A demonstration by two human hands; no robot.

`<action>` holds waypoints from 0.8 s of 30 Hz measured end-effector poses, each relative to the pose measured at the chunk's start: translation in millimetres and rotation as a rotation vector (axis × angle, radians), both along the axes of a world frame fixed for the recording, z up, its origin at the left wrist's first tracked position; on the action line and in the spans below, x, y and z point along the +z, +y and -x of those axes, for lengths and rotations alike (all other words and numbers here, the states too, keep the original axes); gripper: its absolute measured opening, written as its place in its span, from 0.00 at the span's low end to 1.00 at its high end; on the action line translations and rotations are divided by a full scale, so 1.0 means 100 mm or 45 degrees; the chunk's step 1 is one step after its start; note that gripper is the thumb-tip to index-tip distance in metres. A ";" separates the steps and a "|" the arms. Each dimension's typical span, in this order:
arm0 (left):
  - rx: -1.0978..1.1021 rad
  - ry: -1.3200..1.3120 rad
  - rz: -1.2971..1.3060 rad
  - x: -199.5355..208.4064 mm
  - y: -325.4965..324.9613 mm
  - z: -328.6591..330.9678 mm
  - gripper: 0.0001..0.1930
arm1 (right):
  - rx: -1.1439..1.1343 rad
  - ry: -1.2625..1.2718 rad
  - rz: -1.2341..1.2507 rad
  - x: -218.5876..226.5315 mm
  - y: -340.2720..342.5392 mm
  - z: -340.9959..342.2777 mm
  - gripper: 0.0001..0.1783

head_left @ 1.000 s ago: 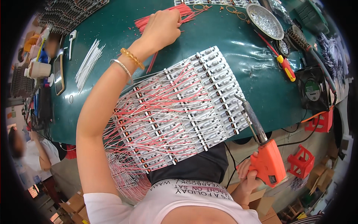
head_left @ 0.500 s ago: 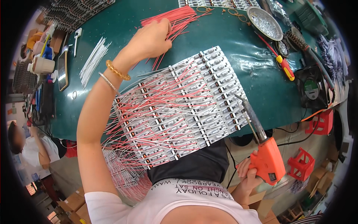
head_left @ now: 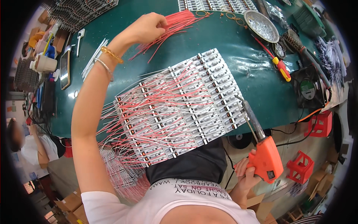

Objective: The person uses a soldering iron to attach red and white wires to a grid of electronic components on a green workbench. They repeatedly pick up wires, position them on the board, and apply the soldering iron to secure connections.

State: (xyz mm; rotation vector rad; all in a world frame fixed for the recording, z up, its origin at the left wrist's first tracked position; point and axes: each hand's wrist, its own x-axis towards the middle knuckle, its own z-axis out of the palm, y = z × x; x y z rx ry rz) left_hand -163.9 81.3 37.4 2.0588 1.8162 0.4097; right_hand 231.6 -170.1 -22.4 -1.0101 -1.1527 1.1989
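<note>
Left hand (head_left: 147, 28), top centre of frame: fingers curled over the near end of a loose bundle of red wires (head_left: 175, 26), pinching some of them; exact grip hidden behind the knuckles. Wires fan out rightward across the green table (head_left: 209, 48). Two bracelets on the wrist.

Right hand (head_left: 246, 175), lower right, below table edge: fingers wrapped closed around the orange soldering gun (head_left: 264, 158), its tip angled up-left and reaching the right edge of the panel of white circuit strips (head_left: 179, 108), frame centre, wired in red and white.

Upper right: metal dish (head_left: 261, 26), screwdriver (head_left: 278, 65), small fan (head_left: 308, 87).
</note>
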 end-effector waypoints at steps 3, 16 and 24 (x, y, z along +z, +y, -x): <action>0.127 -0.015 0.085 0.19 -0.06 -0.19 0.10 | -0.020 -0.008 0.010 0.01 0.01 -0.02 0.32; -0.282 1.063 0.168 1.10 -0.21 -1.01 0.09 | 0.004 -0.033 0.027 0.05 0.04 0.00 0.34; -0.386 1.128 0.141 0.38 -0.12 -0.78 0.05 | -0.004 -0.027 -0.011 0.06 0.06 0.04 0.34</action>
